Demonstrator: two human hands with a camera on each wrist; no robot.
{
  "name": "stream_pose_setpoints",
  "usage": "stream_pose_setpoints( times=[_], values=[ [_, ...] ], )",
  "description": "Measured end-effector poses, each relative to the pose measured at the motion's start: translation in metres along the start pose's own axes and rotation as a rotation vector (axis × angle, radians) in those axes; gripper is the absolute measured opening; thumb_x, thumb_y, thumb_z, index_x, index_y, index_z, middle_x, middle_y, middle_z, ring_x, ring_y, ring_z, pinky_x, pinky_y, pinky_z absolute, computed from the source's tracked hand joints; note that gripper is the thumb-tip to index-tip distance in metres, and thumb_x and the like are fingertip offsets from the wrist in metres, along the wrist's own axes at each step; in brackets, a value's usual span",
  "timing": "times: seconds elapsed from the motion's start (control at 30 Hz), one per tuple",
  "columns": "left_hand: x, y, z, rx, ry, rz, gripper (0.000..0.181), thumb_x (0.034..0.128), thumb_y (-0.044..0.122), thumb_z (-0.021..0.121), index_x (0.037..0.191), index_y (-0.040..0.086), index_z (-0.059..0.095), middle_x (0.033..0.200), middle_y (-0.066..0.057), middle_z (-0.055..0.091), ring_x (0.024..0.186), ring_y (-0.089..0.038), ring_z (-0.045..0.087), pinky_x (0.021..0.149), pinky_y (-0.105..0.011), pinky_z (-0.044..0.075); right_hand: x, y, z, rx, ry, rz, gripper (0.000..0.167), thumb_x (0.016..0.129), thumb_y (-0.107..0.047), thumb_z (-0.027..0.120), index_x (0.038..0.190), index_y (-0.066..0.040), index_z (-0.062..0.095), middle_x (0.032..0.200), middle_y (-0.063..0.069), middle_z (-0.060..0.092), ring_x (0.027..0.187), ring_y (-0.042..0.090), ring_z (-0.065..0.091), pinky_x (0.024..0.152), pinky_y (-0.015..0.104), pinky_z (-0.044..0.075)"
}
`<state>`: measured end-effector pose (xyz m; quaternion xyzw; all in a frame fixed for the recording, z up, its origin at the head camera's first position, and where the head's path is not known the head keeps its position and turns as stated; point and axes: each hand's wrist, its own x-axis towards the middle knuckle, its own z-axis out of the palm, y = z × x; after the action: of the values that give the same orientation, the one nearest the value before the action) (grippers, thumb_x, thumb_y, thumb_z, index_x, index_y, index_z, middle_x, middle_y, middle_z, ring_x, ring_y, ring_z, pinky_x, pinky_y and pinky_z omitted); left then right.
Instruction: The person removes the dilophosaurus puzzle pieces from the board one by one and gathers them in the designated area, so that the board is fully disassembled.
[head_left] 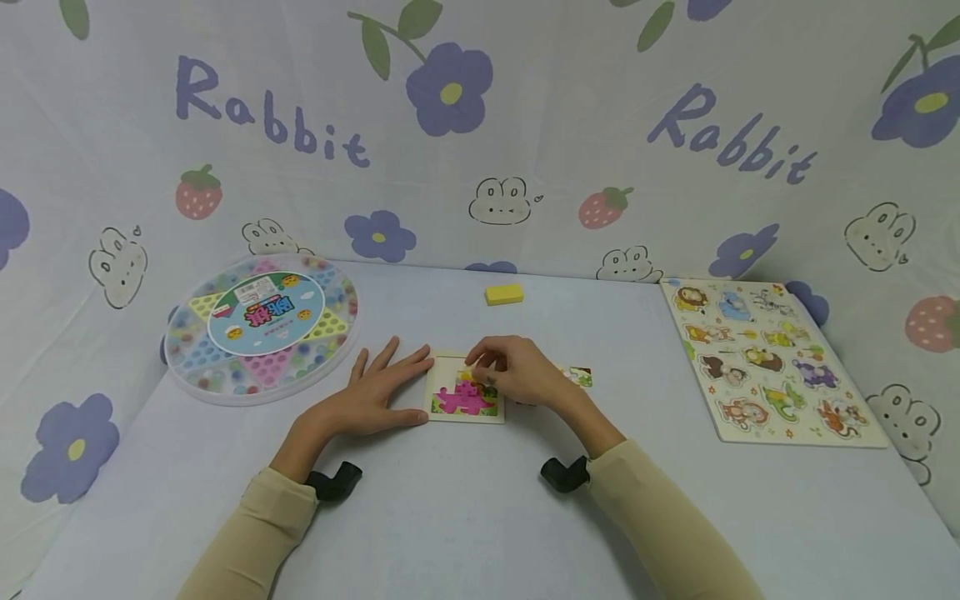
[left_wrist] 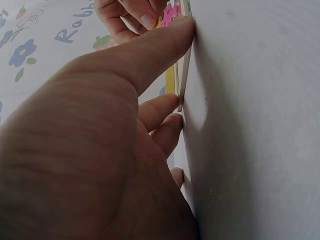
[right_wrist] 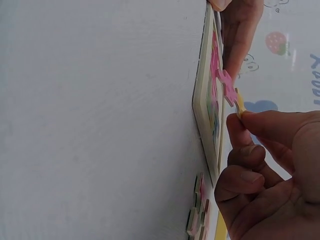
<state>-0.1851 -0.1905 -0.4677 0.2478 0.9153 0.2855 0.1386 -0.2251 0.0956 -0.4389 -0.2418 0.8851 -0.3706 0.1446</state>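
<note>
A small jigsaw puzzle board [head_left: 467,419] with a pale wooden border lies on the table, a pink figure on green partly filling it. My left hand [head_left: 375,398] rests at its left side, fingers spread, the thumb and a fingertip touching the border. Above the board my right hand [head_left: 517,371] pinches a pink and yellow puzzle piece [right_wrist: 228,89] between thumb and index finger. The piece is tilted up from the board in the right wrist view; whether its lower edge touches is unclear. Several loose puzzle pieces [head_left: 581,377] lie right of the board, partly behind my right hand.
A yellow block [head_left: 504,294] sits behind the board. On the left is a round Chinese checkers board [head_left: 262,385] with a blue label. A larger animal puzzle board [head_left: 780,367] lies at the right. A printed cloth [head_left: 555,108] hangs behind the white table [head_left: 450,517].
</note>
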Motion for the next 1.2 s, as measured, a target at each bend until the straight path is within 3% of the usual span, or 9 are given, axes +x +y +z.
stream_pose_setpoints(
  times=[0.47,1.2],
  values=[
    [-0.001,0.002,0.001,0.003,-0.005,-0.012,0.085,0.0979,0.049,0.072,0.169,0.023,0.032,0.181,0.001,0.017,0.168,-0.040,-0.010,0.128,-0.071,-0.016,-0.010,0.013,-0.013,0.040,0.029,0.044,0.017,0.102,-0.018,0.070,0.118,-0.017,0.075,0.106,0.005,0.076,0.085,0.017,0.064,0.076,0.029,0.053],
    [0.000,0.001,0.002,0.009,0.003,-0.016,0.085,0.0979,0.048,0.072,0.169,0.023,0.032,0.180,0.001,0.017,0.168,-0.040,-0.009,0.128,-0.070,-0.016,-0.063,0.055,-0.054,-0.011,0.073,0.124,0.016,0.100,-0.016,0.071,0.115,-0.016,0.077,0.102,0.004,0.073,0.091,0.021,0.061,0.080,0.031,0.054]
  ],
)
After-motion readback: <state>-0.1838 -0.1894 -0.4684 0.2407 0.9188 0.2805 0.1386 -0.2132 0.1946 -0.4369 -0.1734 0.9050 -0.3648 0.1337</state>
